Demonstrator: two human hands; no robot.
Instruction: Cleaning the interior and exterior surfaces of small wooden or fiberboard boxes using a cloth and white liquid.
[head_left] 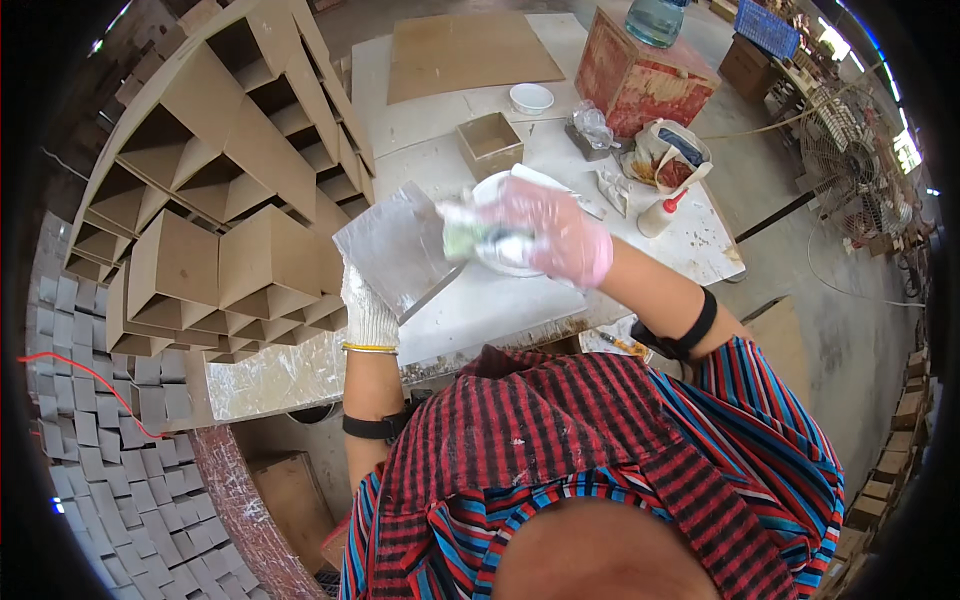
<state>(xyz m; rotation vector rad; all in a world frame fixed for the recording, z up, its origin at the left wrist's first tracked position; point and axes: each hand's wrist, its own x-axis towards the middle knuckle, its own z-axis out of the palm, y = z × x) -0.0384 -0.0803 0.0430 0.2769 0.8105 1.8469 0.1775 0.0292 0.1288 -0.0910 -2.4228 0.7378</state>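
The right hand [555, 235], in a thin pink glove, is curled shut around a brush or applicator [480, 240] whose pale, glue-smeared end points left toward the grey board; the motion blurs it, so its exact kind cannot be told. This hand hovers over a white plate [510, 262] that lies on the worktop [470, 310]. The left hand [367, 312], in a white knitted glove, grips the lower edge of a square grey board [395, 245] and holds it tilted above the worktop, just beside the brush tip, with the fingers closed on it.

Beyond the hands, a small open cardboard box [490, 143] stands near the plate, and a white bowl [531, 98] sits farther back. To the right lie a white squeeze bottle with a red tip [660, 213], an open bag [672, 155] and a red-stained wooden crate [640, 75]. A flat brown sheet [465, 50] lies at the far end. On the left, stacked cardboard boxes [215, 190] rise in a tall heap, and grey squares [100, 450] are spread out below it
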